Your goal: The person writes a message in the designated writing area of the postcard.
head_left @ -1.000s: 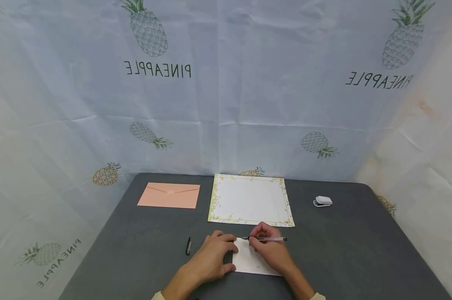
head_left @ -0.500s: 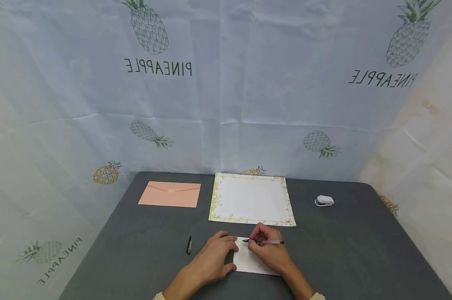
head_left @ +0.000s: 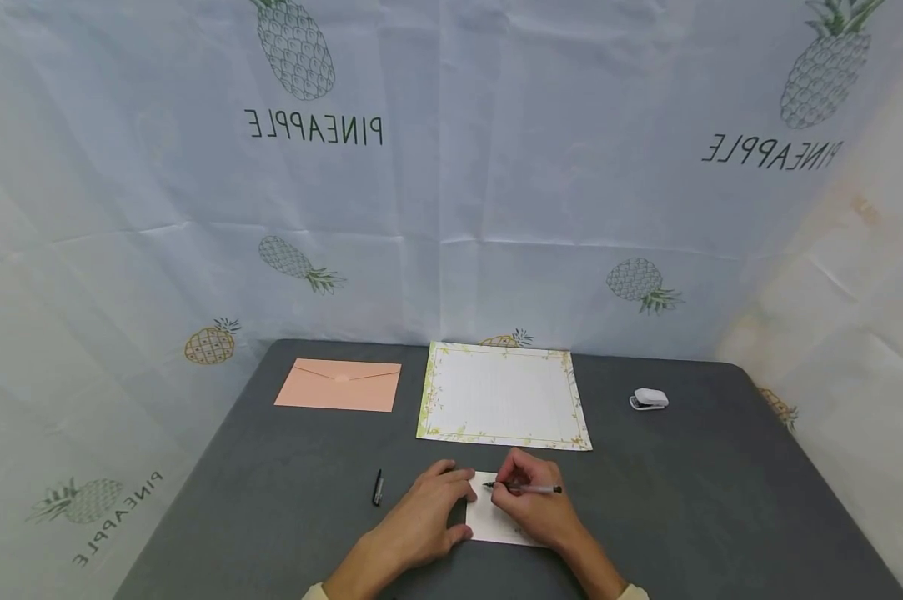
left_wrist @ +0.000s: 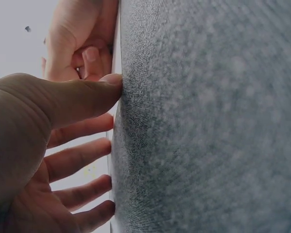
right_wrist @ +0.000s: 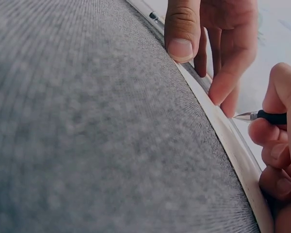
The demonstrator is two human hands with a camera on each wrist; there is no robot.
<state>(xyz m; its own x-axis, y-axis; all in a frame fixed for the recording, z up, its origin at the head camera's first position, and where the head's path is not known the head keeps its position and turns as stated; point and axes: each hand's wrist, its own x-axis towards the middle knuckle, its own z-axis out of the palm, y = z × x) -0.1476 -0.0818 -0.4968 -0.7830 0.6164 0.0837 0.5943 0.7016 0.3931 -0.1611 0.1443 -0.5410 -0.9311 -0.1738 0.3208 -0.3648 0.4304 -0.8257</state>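
Near the front edge of the grey table (head_left: 684, 500), a small white card (head_left: 496, 523) is lying flat, and the left hand (head_left: 421, 517) is pressing straightened fingers (right_wrist: 228, 73) down on its left edge while the thumb is resting on the table just beside it. The right hand (head_left: 534, 508) is pinching a pen (head_left: 529, 488) in curled fingers, its tip (right_wrist: 242, 116) hovering at the card's upper part. A pen cap (head_left: 377, 487) is lying left of the hands, while a peach envelope (head_left: 338, 385), a bordered letter sheet (head_left: 502, 396) and a small white stapler (head_left: 649, 399) are sitting along the back edge.
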